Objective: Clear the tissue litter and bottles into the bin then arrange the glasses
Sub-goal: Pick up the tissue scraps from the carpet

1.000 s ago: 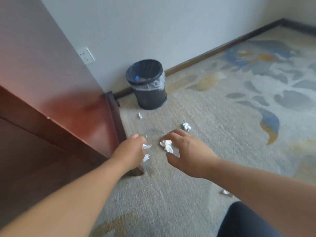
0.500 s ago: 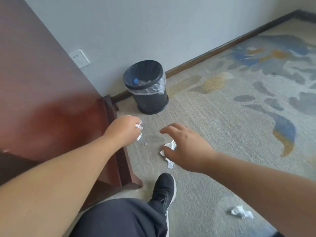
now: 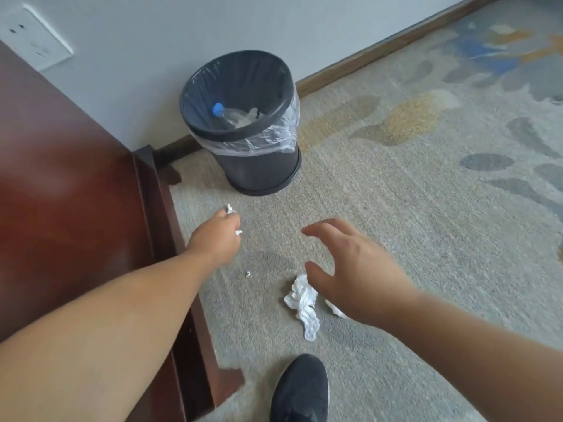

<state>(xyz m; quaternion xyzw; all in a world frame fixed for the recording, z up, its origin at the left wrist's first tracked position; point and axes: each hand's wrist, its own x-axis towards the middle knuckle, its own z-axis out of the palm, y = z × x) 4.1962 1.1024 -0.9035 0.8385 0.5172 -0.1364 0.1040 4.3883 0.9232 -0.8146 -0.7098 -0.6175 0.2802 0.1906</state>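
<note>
Your left hand (image 3: 217,236): curled round small tissue scraps (image 3: 238,232) — white bits show beside the knuckles.
Your right hand (image 3: 350,266): fingers spread, holding nothing.
Crumpled tissue (image 3: 301,303): on the carpet (image 3: 396,208), just below your right thumb.
Bin (image 3: 275,166): beyond both hands — blue-capped bottle (image 3: 220,112) inside.
</note>
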